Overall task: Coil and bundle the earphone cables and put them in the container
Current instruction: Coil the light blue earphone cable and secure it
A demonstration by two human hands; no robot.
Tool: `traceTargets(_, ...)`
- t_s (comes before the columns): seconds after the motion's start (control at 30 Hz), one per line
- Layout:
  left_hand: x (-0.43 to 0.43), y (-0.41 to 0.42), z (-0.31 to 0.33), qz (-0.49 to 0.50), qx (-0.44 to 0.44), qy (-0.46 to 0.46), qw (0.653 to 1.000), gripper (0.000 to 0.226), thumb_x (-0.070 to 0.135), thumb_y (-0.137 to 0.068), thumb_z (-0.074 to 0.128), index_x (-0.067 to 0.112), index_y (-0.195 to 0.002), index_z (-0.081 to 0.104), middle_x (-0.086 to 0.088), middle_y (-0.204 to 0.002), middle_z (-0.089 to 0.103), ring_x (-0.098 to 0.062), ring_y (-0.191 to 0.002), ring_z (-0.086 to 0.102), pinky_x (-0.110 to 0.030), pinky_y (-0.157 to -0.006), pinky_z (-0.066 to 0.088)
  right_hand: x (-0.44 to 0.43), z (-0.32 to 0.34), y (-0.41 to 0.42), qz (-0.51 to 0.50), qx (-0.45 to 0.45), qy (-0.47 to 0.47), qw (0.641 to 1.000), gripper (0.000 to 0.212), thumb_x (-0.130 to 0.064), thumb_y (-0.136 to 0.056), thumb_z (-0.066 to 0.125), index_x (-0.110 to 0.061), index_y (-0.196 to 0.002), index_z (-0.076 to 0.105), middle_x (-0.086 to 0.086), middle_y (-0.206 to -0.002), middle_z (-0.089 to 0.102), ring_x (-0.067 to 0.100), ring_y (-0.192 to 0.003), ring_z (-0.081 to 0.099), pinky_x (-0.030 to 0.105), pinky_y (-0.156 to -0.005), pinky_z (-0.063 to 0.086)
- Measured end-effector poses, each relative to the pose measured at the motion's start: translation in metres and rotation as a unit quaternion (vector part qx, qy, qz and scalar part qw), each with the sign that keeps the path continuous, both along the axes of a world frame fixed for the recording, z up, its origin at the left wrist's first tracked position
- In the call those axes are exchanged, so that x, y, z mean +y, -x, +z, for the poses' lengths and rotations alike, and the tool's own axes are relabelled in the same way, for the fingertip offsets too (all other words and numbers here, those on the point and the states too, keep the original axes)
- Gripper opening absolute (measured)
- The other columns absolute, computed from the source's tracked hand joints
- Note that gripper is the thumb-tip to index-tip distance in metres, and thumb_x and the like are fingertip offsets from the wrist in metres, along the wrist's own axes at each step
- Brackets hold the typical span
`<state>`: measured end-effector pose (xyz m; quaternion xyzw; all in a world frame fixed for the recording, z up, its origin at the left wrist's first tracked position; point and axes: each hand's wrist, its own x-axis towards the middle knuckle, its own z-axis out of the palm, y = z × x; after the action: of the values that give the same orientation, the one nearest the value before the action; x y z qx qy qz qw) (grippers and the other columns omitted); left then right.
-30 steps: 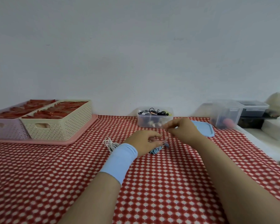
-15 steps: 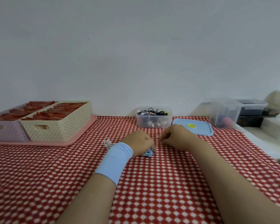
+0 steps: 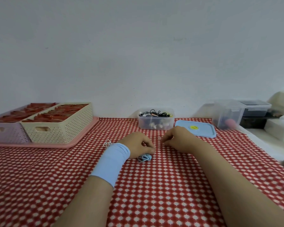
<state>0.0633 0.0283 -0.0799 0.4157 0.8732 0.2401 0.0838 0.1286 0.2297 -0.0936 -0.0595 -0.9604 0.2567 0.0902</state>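
Observation:
A coiled blue earphone cable [image 3: 145, 157] lies on the red checked cloth, tucked under the fingertips of my left hand [image 3: 138, 145], which curls over it and wears a light blue wristband. My right hand [image 3: 179, 140] rests on the cloth to the right, its fingers drawn together. Its fingertips sit beside a tiny pale thing [image 3: 159, 138] too small to identify. A loose white earphone cable [image 3: 107, 143] lies just left of my left wrist. The clear container [image 3: 156, 123], holding several bundled earphones, stands behind my hands by the wall.
The container's blue lid [image 3: 195, 131] lies flat to its right. A pink tray [image 3: 82, 141] at the left carries a cream basket [image 3: 59, 128] and a lilac basket [image 3: 5, 133]. Clear storage boxes [image 3: 228, 115] stand at the right, past the cloth's edge.
My right hand came down from in front of the container to the cloth. My left hand lowered the blue cable onto the table and drew slightly left.

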Motion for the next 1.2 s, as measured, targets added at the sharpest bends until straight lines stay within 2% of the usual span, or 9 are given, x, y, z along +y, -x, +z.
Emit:
traceTargets(0.07, 0.001, 0.001, -0.002, 0.034, -0.017, -0.109, 0.993, 0.009, 0.033, -0.091, 0.067, 0.032, -0.095, 0.075, 0.017, -0.092, 0.073, -0.001, -0.092, 0.064, -0.028, -0.091, 0.049, -0.002, -0.001, 0.0, -0.018, 0.046, 0.091, 0.995, 0.014, -0.016, -0.089, 0.075, -0.023, -0.101, 0.079, -0.01, -0.096, 0.074, 0.004, -0.086, 0.066, 0.015, -0.079, 0.049)
traceTargets(0.17, 0.002, -0.003, -0.003, 0.074, -0.094, -0.256, 0.959, 0.01, 0.025, -0.097, 0.06, 0.025, -0.1, 0.07, 0.009, -0.082, 0.076, 0.002, -0.082, 0.069, -0.024, -0.091, 0.049, -0.009, 0.004, -0.004, -0.016, 0.098, 0.282, 0.954, 0.006, -0.014, -0.087, 0.078, -0.017, -0.091, 0.08, 0.0, -0.081, 0.077, 0.012, -0.063, 0.064, 0.017, -0.053, 0.049)
traceTargets(0.27, 0.006, -0.006, -0.006, 0.087, -0.161, -0.304, 0.935, 0.016, 0.021, -0.097, 0.061, 0.027, -0.106, 0.072, 0.008, -0.086, 0.077, 0.003, -0.085, 0.069, -0.024, -0.092, 0.052, -0.015, 0.012, -0.008, -0.003, 0.081, 0.391, 0.917, 0.012, -0.015, -0.089, 0.075, -0.014, -0.1, 0.079, -0.002, -0.078, 0.074, 0.011, -0.055, 0.059, 0.019, -0.042, 0.035)
traceTargets(0.33, 0.009, -0.005, -0.01, 0.095, -0.205, -0.32, 0.92, 0.018, 0.02, -0.098, 0.059, 0.029, -0.107, 0.072, 0.007, -0.091, 0.077, -0.004, -0.093, 0.07, -0.035, -0.097, 0.053, -0.016, 0.014, -0.008, 0.006, 0.061, 0.44, 0.896, 0.017, -0.015, -0.089, 0.074, -0.01, -0.105, 0.077, -0.002, -0.082, 0.074, 0.012, -0.054, 0.057, 0.019, -0.04, 0.031)
traceTargets(0.43, 0.01, -0.004, -0.013, 0.097, -0.234, -0.339, 0.906, 0.018, 0.019, -0.097, 0.06, 0.031, -0.104, 0.072, 0.004, -0.093, 0.077, -0.009, -0.094, 0.07, -0.043, -0.1, 0.052, -0.016, 0.014, -0.009, 0.014, 0.044, 0.461, 0.886, 0.021, -0.016, -0.086, 0.076, -0.009, -0.105, 0.078, 0.004, -0.09, 0.075, 0.013, -0.056, 0.058, 0.02, -0.041, 0.028)
traceTargets(0.57, 0.01, -0.001, -0.015, 0.096, -0.247, -0.346, 0.9, 0.016, 0.022, -0.095, 0.063, 0.026, -0.106, 0.074, 0.004, -0.093, 0.077, -0.009, -0.096, 0.071, -0.039, -0.1, 0.051, -0.016, 0.011, -0.007, 0.026, 0.021, 0.478, 0.878, 0.028, -0.03, -0.07, 0.08, -0.015, -0.094, 0.081, 0.004, -0.086, 0.073, 0.012, -0.059, 0.058, 0.019, -0.042, 0.028)
traceTargets(0.7, 0.011, -0.001, -0.018, 0.088, -0.295, -0.365, 0.879, 0.014, 0.019, -0.093, 0.065, 0.022, -0.102, 0.076, -0.002, -0.095, 0.077, -0.016, -0.097, 0.071, -0.037, -0.093, 0.055, -0.017, 0.01, -0.006, 0.042, 0.009, 0.493, 0.869, 0.023, -0.028, -0.071, 0.077, -0.016, -0.09, 0.081, 0.0, -0.087, 0.075, 0.013, -0.058, 0.057, 0.018, -0.041, 0.027)
traceTargets(0.83, 0.011, -0.003, -0.017, 0.081, -0.374, -0.394, 0.836, 0.017, 0.016, -0.092, 0.065, 0.014, -0.106, 0.075, -0.002, -0.091, 0.076, -0.012, -0.086, 0.071, -0.029, -0.076, 0.056, -0.016, 0.01, -0.006, 0.049, 0.005, 0.504, 0.862, 0.028, -0.024, -0.071, 0.077, -0.014, -0.097, 0.08, 0.002, -0.088, 0.074, 0.012, -0.059, 0.059, 0.018, -0.04, 0.029)
traceTargets(1.2, 0.006, -0.003, -0.013, 0.042, -0.443, -0.389, 0.807, 0.018, 0.011, -0.095, 0.059, 0.005, -0.108, 0.071, 0.001, -0.076, 0.07, -0.007, -0.064, 0.06, -0.021, -0.062, 0.054, -0.016, 0.013, -0.007, 0.078, -0.023, 0.538, 0.839, 0.025, -0.014, -0.078, 0.072, -0.007, -0.101, 0.075, 0.01, -0.087, 0.07, 0.011, -0.058, 0.062, 0.016, -0.037, 0.032)
